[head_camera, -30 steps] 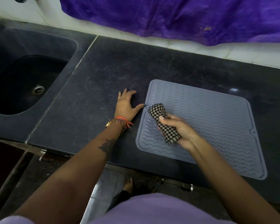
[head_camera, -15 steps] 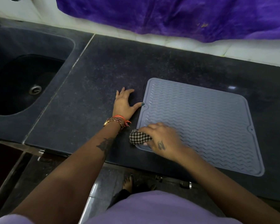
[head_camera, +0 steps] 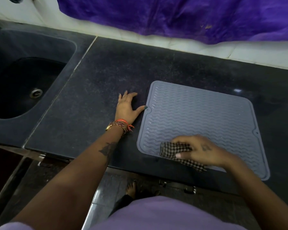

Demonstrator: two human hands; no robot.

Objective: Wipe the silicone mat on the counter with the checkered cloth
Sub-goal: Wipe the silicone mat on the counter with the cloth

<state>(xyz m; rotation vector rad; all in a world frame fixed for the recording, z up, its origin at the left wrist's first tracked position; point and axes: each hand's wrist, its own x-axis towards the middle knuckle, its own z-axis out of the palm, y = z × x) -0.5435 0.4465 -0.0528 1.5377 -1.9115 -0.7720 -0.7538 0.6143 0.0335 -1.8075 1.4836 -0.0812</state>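
The grey silicone mat, ribbed with wavy lines, lies flat on the dark counter. A black-and-white checkered cloth is bunched on the mat's near edge. My right hand holds the cloth down against the mat, thumb across it and fingers curled over its top; part of the cloth trails out under my palm. Left of the mat, my left hand rests flat on the counter, fingers spread, with the thumb tip touching the mat's left rim.
A dark sink with a metal drain is set into the counter at the left. Purple fabric hangs over the white tiled wall behind. The counter's front edge runs just below the mat, with floor and my foot beneath.
My right hand has slid the cloth rightward along the mat's near edge, from the near left corner toward the middle. Before that it swept down from the left side. My left hand stayed put.
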